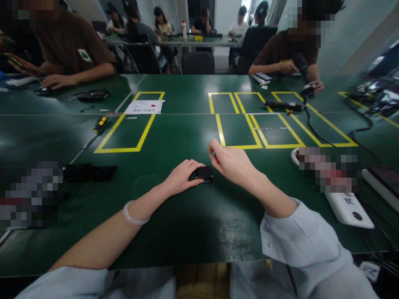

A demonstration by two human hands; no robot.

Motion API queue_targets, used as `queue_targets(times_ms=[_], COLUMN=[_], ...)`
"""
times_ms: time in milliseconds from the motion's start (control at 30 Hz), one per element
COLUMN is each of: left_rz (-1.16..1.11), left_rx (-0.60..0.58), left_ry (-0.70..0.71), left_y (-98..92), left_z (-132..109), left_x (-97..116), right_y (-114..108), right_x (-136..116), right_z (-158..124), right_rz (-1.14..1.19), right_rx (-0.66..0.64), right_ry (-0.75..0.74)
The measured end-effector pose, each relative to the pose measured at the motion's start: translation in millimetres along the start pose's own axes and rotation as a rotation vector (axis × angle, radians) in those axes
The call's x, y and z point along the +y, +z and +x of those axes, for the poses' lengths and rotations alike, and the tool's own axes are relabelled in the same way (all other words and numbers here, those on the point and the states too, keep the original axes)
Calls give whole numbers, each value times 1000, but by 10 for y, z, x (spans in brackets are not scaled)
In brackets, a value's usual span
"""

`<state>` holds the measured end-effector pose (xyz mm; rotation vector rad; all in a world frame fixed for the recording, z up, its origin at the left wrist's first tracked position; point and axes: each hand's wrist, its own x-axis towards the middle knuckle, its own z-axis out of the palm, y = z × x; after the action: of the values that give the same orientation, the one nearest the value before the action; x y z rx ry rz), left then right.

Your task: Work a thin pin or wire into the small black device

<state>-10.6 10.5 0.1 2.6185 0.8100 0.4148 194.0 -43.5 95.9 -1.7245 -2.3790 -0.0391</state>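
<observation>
A small black box-shaped part (205, 173) lies on the green table (174, 224) just in front of me. My left hand (181, 176) rests on the table with its fingers closed around the part's left side. My right hand (230, 162) hovers at the part's right edge, thumb and forefinger pinched together at its top; whatever sits between them is too small to make out. A pale bangle circles my left wrist.
Yellow tape rectangles (124, 135) mark the table. A yellow-handled screwdriver (100, 123) and a paper sheet (145, 107) lie at left, a black flat item (90, 172) nearer. A white power strip (349, 207) lies right. Two people sit opposite; one holds an electric screwdriver (301, 64).
</observation>
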Motion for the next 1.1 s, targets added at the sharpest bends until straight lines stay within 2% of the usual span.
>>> queue_targets(times_ms=[267,500,700,900,1100], left_rz=[-4,1,0,3,-2], left_rx=[-7,10,1,10,10], left_ry=[4,10,7,15,13], left_y=[2,18,11,15,21], left_z=[-12,-12,-13,-11,-14], left_x=[-2,-15,-16,-19,-21], right_y=[6,15,13,23,20], right_x=[13,15,10,17,25], right_z=[7,4,26,10,23], right_rz=[-46,14,-74,-11,-114], right_rx=[-33,11,-55,6,-49], right_ry=[17,4,49,36,60])
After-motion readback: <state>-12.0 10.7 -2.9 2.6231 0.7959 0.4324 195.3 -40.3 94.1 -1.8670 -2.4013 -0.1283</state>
